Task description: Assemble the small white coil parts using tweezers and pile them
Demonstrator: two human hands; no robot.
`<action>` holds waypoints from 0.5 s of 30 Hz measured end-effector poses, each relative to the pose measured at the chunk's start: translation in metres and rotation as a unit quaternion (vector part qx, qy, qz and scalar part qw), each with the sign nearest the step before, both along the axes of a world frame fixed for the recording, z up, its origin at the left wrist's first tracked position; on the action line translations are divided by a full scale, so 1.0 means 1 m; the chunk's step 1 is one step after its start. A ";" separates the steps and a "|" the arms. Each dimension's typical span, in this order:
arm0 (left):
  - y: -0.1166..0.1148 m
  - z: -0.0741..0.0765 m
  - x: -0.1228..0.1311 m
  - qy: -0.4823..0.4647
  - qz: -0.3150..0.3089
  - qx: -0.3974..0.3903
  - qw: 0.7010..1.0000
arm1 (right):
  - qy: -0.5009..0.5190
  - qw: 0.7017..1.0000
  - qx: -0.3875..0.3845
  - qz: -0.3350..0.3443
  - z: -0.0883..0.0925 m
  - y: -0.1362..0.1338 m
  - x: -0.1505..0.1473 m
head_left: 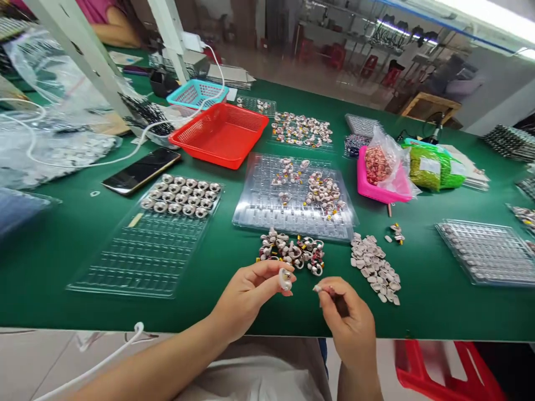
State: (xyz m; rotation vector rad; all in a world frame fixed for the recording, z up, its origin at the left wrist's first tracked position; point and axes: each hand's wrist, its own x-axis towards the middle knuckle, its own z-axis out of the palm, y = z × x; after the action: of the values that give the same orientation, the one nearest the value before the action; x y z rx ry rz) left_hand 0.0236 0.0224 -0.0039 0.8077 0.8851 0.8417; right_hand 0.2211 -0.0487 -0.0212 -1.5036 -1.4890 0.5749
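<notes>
Lower centre of frame: left hand (244, 298) pinches a curved white piece (285, 280), right hand (353, 320) pinches a small pale part (317, 288); both likely light, stiff, slippery, best held by edges.

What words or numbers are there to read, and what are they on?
None that I can read.
White label on the yellow-green bag: too small and blurred.
Pale label on the bright green bag: also too blurred.
</notes>
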 end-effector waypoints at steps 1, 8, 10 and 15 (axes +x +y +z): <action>-0.001 -0.001 -0.002 -0.013 0.000 -0.002 1.000 | 0.027 1.000 0.003 -0.006 -0.002 0.002 -0.012; -0.009 0.006 -0.017 -0.064 -0.011 0.000 0.998 | -0.030 0.991 0.129 0.026 -0.009 0.025 -0.056; -0.009 0.007 -0.019 -0.058 0.000 0.003 0.998 | -0.053 0.987 0.147 0.039 -0.007 0.029 -0.058; -0.004 0.006 -0.022 -0.058 -0.004 0.001 0.998 | 0.020 0.998 0.056 0.017 -0.002 0.021 -0.054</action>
State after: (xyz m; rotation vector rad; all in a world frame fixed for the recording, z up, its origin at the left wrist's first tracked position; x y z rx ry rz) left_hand 0.0017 0.0180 0.0023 0.7554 0.7786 0.8736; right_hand 0.1669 -0.0274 -0.0232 -1.3757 -1.4950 0.5300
